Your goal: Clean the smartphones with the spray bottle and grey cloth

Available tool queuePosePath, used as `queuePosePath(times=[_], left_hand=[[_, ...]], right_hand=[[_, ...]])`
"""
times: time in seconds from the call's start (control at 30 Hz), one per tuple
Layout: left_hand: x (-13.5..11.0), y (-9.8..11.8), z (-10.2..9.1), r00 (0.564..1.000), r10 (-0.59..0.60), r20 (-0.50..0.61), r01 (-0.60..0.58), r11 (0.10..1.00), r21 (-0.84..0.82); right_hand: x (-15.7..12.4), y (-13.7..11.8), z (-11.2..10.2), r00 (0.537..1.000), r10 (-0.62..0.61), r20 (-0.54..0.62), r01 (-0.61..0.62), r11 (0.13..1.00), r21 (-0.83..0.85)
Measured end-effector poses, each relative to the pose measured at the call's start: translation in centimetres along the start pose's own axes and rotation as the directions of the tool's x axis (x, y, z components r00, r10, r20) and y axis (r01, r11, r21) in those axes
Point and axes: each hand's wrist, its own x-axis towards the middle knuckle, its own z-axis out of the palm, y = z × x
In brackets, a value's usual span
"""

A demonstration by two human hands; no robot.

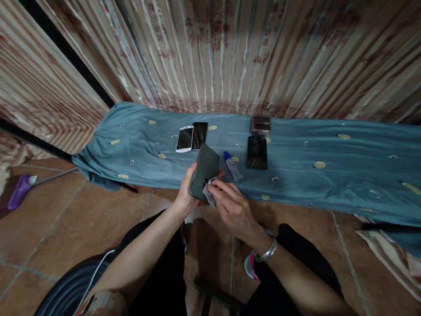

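My left hand (186, 191) grips a dark green phone (205, 170) by its lower edge and holds it up, tilted, above the near edge of the blue cloth (322, 187). My right hand (232, 210) is closed on a small pale wipe (208, 191) and presses it against the phone's lower right corner. A small clear bottle with a blue cap (233, 166) lies on the cloth just right of the phone.
On the cloth lie a white phone (184, 139), a black phone (199, 134) beside it, and another black phone (257, 152) further right. A purple-headed mop (19, 191) lies on the tiled floor at left. Curtains hang behind.
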Motion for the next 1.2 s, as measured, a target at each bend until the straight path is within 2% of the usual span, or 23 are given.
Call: queuePosePath(times=[0.13,0.47,0.9,1.0,1.2], left_hand=[[0.2,-0.2,-0.5,0.999,0.016,0.028,-0.016,1.0,0.006],[-0.2,-0.3,-0.4,0.995,0.097,-0.005,-0.096,0.994,0.06],[-0.5,-0.2,-0.1,0.98,0.2,0.011,-0.201,0.977,0.076],[-0.3,-0.3,-0.1,0.985,0.171,0.002,-0.171,0.984,0.052],[-0.1,0.1,-0.1,1.0,-0.023,0.019,0.023,1.0,0.007]], right_hand=[[-0.1,-0.1,0.0,0.999,0.033,0.004,-0.033,0.999,0.021],[0.4,-0.4,0.2,0.98,0.2,-0.019,-0.192,0.958,0.215],[1.0,-0.2,0.3,0.98,0.201,0.0,-0.199,0.969,0.144],[0.9,0.0,0.3,0.982,0.186,-0.001,-0.185,0.975,0.126],[0.8,-0.2,0.0,0.997,0.072,-0.033,-0.069,0.995,0.073]])
